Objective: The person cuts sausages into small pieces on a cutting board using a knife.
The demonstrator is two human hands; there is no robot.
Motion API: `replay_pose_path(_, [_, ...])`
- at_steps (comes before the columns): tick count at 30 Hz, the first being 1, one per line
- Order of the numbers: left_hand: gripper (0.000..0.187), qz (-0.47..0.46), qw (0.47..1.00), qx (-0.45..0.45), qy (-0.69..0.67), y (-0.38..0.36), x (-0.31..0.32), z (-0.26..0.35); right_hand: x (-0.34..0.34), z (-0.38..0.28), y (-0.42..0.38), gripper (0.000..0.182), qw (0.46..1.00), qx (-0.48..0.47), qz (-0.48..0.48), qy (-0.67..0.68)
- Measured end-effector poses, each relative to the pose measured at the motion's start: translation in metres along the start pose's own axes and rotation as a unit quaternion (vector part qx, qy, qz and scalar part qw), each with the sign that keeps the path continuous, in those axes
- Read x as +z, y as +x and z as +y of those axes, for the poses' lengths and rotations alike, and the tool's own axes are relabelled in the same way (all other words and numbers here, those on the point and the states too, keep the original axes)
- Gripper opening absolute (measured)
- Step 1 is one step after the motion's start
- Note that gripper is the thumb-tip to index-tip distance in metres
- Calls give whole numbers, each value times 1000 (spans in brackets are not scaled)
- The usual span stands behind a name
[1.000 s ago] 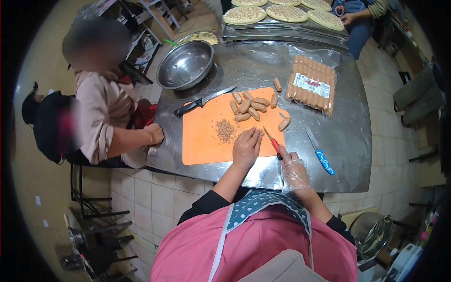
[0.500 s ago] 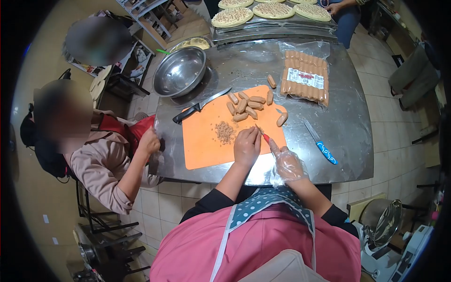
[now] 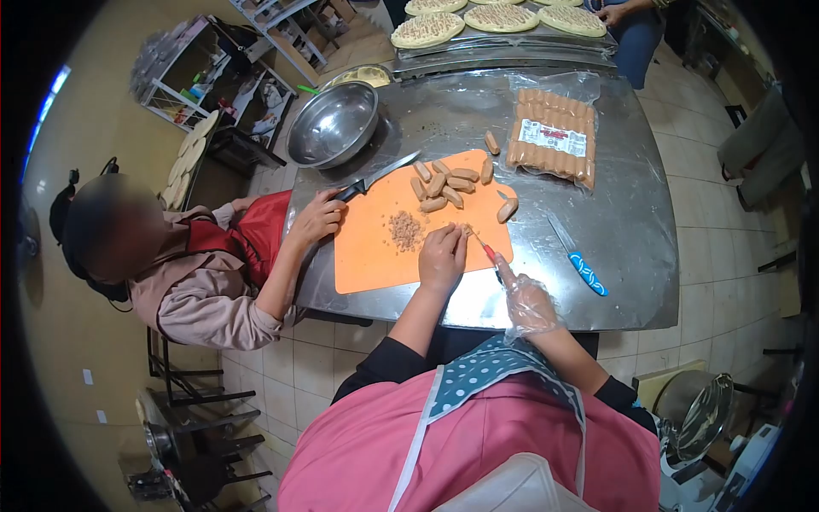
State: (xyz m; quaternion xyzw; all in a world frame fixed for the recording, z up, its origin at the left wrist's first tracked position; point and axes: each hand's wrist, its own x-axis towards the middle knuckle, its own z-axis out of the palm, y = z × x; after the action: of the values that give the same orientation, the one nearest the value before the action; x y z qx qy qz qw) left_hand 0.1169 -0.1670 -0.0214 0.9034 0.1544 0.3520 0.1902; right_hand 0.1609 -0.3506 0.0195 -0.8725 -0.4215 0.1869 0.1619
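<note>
Single head view — high, steep downward, facing steel table [image 3: 478, 119].
</note>
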Motion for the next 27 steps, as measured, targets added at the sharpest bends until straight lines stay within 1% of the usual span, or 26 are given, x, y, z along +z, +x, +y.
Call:
replay_pose_path(6, [13,13,1000,7,-2,1,0,4,4,-5,20,69,1000,-12,-5,-3])
replay_pose_path(8, [14,0,999,19,33,1,-1,4,3,-6,25,68,1000,-12,0,-5])
replay_pose_path(10, [14,-4,1000,3,22,0,-2,5,0,-8,28,68,1000,-11,-20,9])
replay_pose_path(11, [14,-8,1000,-13,13,0,-3,4,-2,-8,24,68,1000,-12,-22,9])
replay_pose_path(14, [13,-5,1000,-17,5,-1,-2,4,-10,-3,7,68,999,-7,-46,16])
replay_pose_path(17, [12,-5,1000,-22,-6,1,-5,6,-7,2,-1,69,998,-7,-57,-19])
replay_pose_path(21, [15,-7,1000,-27,-10,1,-7,6,0,2,5,70,999,-6,-33,-8])
replay_pose_path(23, [14,-54,996,-69,-12,1,-9,7,2,2,10,70,1000,-5,-19,-2])
replay_pose_path(24, [14,-55,996,-70,-12,2,-10,7,3,2,12,71,1000,-5,-12,2])
replay_pose_path(25, [14,-43,998,-53,-16,2,-10,7,4,1,14,71,1000,-5,-6,6])
replay_pose_path(26, [14,-32,999,-36,-21,2,-10,7,3,-1,17,71,1000,-5,-8,6])
replay_pose_path(27, [14,-33,999,-38,-20,1,-9,6,3,-3,21,71,1000,-7,-15,5])
